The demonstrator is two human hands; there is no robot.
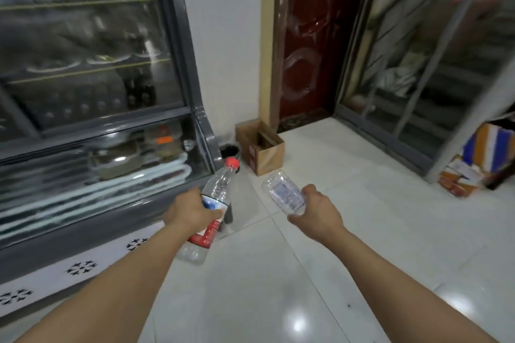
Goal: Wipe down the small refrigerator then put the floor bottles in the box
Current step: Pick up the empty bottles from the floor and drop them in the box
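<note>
My left hand (189, 213) grips a clear plastic bottle with a red cap and a red label (216, 198) around its middle, held tilted above the floor. My right hand (317, 211) grips a second clear bottle (282, 195) by one end, its other end pointing up and to the left. An open brown cardboard box (260, 146) stands on the floor against the wall, beyond both hands. The glass-fronted refrigerator (92, 108) fills the left side. A dark object (229, 213) stands on the floor just behind the left bottle, mostly hidden.
White glossy floor tiles (320, 273) stretch ahead and to the right. A dark red door (306, 36) is behind the box. Metal-framed glass panels (418, 69) line the right, with colourful cartons (471, 164) at their base.
</note>
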